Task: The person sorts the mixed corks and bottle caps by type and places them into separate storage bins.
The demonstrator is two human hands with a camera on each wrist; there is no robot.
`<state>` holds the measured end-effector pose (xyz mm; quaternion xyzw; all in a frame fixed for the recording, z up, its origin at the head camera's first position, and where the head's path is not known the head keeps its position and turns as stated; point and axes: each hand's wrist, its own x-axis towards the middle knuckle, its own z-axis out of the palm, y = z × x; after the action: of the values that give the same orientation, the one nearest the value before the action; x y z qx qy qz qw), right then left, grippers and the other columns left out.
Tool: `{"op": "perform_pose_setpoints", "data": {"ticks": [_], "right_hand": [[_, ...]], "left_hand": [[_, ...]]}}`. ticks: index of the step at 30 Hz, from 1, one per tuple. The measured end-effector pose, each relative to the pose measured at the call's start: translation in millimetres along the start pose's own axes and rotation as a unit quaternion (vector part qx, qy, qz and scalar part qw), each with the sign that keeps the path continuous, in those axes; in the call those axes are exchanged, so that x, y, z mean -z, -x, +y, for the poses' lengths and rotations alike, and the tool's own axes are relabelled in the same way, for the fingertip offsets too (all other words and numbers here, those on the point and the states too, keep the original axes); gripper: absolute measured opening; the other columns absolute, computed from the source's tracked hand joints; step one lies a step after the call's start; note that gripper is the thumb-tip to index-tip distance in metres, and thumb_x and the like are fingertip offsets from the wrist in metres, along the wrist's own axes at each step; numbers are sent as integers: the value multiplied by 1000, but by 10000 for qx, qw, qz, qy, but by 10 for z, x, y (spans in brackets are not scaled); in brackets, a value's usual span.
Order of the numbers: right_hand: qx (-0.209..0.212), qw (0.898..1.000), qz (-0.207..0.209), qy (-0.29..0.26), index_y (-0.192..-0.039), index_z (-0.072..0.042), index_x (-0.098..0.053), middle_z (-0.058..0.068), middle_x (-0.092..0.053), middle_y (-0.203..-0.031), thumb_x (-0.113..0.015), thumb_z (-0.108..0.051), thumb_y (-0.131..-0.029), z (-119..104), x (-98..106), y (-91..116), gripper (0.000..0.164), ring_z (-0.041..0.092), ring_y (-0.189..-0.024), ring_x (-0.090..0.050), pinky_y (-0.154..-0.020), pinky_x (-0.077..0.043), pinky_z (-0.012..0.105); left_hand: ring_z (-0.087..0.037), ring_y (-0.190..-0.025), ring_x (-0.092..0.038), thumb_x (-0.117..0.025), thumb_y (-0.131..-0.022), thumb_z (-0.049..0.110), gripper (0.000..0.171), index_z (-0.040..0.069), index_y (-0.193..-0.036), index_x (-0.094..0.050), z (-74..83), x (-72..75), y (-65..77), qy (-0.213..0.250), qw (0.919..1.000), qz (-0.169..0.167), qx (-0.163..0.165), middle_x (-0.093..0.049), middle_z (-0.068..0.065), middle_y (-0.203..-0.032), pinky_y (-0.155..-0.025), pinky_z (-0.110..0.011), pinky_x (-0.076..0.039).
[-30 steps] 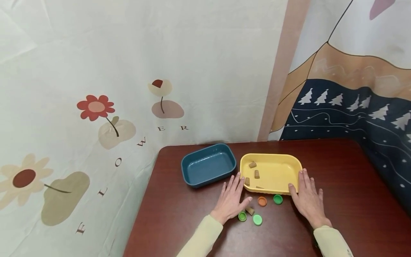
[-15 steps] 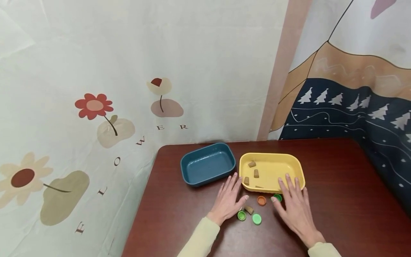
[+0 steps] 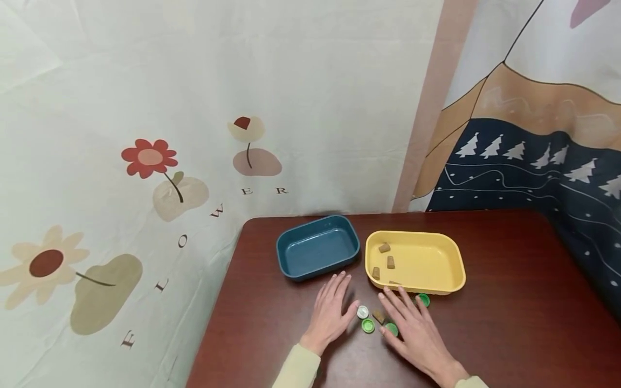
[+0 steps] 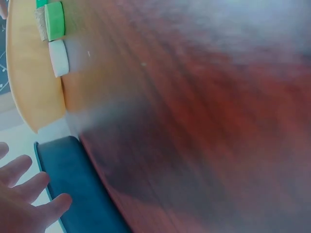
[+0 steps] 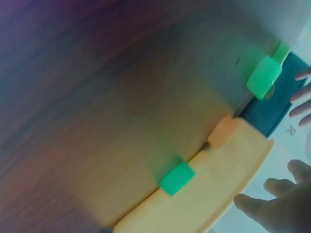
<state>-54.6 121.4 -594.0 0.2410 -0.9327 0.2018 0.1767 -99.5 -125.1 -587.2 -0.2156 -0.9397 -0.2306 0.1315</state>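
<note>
My left hand hovers just left of a white bottle cap, fingers spread and holding nothing. A light green cap and a brown cork stopper lie between both hands. Over the table my right hand is stretched out, its fingers overlapping the front rim of the yellow tray. It partly covers another green cap, while a darker green cap shows past its fingers. An orange cap appears in the right wrist view, hidden under the right hand in the head view.
Several cork pieces lie in the left part of the yellow tray. To its left stands a dark blue tray with nothing in it. Behind the table edge hangs a printed cloth.
My right hand has left the yellow tray's right corner and moved left and nearer, over the caps. The left hand has drawn back slightly left, uncovering the white cap.
</note>
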Motion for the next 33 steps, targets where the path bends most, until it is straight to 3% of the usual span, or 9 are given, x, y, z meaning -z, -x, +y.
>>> {"op": "perform_pose_setpoints", "data": {"ticks": [10, 19, 23, 33], "right_hand": [[328, 9981, -474, 202, -150, -19, -58, 5, -52, -156, -80, -38, -87, -110, -163, -33, 69, 41, -141, -48, -102, -40, 68], [-95, 9929, -982, 658, -143, -20, -63, 7, -63, -142, -78, -34, -90, -153, -231, -63, 57, 44, -137, -50, -105, -37, 71], [-94, 9936, -809, 786, -133, -19, -70, 7, -68, -128, -80, -32, -88, -153, -265, -77, 49, 43, -131, -55, -104, -37, 71], [296, 9968, 112, 738, -105, -15, -77, 6, -67, -94, -86, -16, -75, -155, -323, -133, 32, 41, -111, -63, -96, -41, 75]], "left_hand": [[-34, -140, -50, -62, -99, 39, 62, 6, -150, -51, -50, 50, 171, 154, 9995, 187, 186, -56, -13, -149, -111, -56, -41], [-32, -136, -55, -65, -98, 36, 60, 7, -149, -52, -55, 77, 270, 104, 9989, 279, 353, -60, -12, -146, -110, -53, -43], [-32, -135, -55, -66, -97, 34, 60, 8, -149, -53, -56, 75, 296, 130, 9988, 255, 406, -60, -11, -145, -109, -53, -43], [-30, -137, -53, -67, -96, 34, 58, 10, -148, -55, -46, 61, 325, 109, 9985, 143, 514, -60, -7, -146, -111, -52, -43]]}}
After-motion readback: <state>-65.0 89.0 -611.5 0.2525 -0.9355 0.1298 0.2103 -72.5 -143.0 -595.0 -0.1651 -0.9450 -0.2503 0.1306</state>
